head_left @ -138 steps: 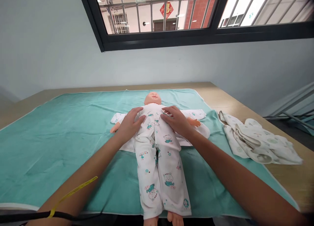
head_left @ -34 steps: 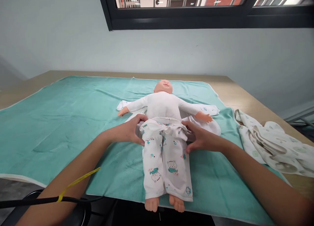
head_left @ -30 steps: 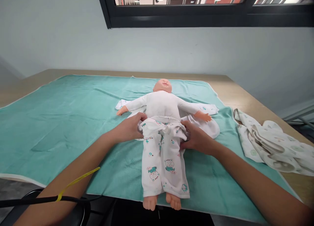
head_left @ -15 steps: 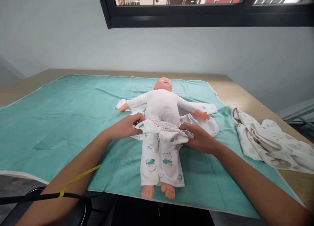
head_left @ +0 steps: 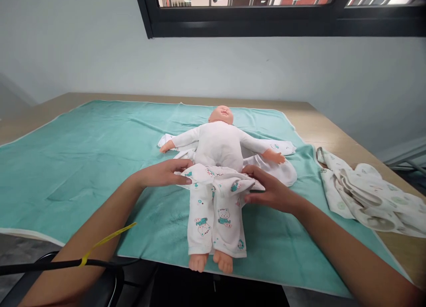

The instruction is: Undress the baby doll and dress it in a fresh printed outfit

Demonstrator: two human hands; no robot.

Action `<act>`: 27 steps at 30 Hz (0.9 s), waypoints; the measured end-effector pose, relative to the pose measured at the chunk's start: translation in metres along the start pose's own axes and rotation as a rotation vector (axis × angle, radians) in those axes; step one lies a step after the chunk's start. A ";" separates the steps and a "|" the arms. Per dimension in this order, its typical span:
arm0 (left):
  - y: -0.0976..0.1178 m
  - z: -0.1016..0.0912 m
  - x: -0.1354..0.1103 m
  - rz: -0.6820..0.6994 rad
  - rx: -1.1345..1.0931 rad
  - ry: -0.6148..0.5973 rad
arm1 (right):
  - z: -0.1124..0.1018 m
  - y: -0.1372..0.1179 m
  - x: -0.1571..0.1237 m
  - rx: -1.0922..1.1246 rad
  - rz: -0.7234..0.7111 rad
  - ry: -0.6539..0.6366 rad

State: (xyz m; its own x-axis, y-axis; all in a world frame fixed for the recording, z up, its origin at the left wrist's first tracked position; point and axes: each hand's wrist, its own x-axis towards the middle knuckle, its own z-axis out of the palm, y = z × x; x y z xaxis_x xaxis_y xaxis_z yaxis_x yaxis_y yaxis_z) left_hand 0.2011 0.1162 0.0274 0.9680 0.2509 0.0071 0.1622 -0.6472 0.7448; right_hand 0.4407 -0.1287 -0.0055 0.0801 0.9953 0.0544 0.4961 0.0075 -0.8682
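Trousers (head_left: 229,207), white with small teal and pink animal prints, lie in the head view a little below the middle, on the legs of a doll (head_left: 218,145) that rests on its back. Their gathered waistband sits below the doll's crotch, spread wider than the legs, while the cuffs end just above two bare feet at six o'clock.

Taking the trousers as the clock's centre, the left hand (head_left: 164,171) reaches in from ten o'clock; its fingers and thumb grasp the waistband's near corner, cloth lying between them. The right hand (head_left: 274,192) comes from between two and three, curved round the opposite corner and grasping it the same way — how firm either grip is, I cannot tell.

The doll's head is at twelve, its white arms stretched toward ten and two. A matching printed shirt (head_left: 289,170) is spread open beneath its back, one sleeve out past each arm. Under everything lies a teal towel (head_left: 109,143) over a wooden table (head_left: 319,120).

At three o'clock, well apart from the doll, a pale patterned cloth (head_left: 369,198) sits loosely folded. Toward eight, a black cable (head_left: 36,266) with a yellow tie (head_left: 109,239) crosses the left forearm — a dark chair (head_left: 96,293) shows below.
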 end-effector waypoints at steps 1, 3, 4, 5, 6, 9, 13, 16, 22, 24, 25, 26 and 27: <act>0.004 0.001 -0.003 -0.009 0.004 -0.058 | 0.002 -0.003 -0.004 -0.063 -0.007 -0.012; 0.011 0.004 -0.013 -0.003 -0.034 -0.199 | 0.010 -0.007 -0.013 -0.173 -0.001 -0.006; 0.013 0.008 -0.018 0.017 -0.043 -0.202 | 0.015 -0.008 -0.017 -0.215 0.005 0.014; 0.015 0.013 -0.023 0.039 -0.042 -0.182 | 0.022 -0.009 -0.020 -0.248 0.013 0.041; 0.017 0.019 -0.029 0.051 -0.035 -0.154 | 0.028 -0.009 -0.023 -0.273 0.023 0.076; 0.017 0.039 -0.039 0.014 0.001 -0.018 | 0.042 -0.011 -0.026 -0.326 0.037 0.182; 0.014 0.056 -0.043 -0.032 0.049 0.106 | 0.046 -0.020 -0.024 -0.398 0.046 0.186; 0.014 0.061 -0.045 -0.056 0.081 0.148 | 0.045 -0.026 -0.025 -0.427 0.019 0.149; 0.016 0.067 -0.051 -0.054 0.139 0.160 | 0.048 -0.025 -0.026 -0.418 -0.066 0.156; 0.017 0.065 -0.052 -0.039 0.099 0.152 | 0.044 -0.023 -0.026 -0.368 -0.080 0.143; 0.018 0.064 -0.052 -0.044 0.052 0.142 | 0.041 -0.022 -0.025 -0.318 -0.067 0.134; 0.018 0.061 -0.053 -0.058 -0.014 0.129 | 0.038 -0.021 -0.025 -0.252 -0.038 0.132; 0.019 0.058 -0.053 -0.076 -0.096 0.111 | 0.034 -0.021 -0.024 -0.179 0.004 0.136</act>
State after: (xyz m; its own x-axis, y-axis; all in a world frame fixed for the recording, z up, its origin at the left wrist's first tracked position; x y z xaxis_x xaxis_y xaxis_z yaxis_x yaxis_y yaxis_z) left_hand 0.1641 0.0489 0.0022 0.9258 0.3777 0.0179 0.2099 -0.5527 0.8065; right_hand 0.3988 -0.1496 -0.0055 0.1923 0.9729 0.1280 0.6398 -0.0254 -0.7681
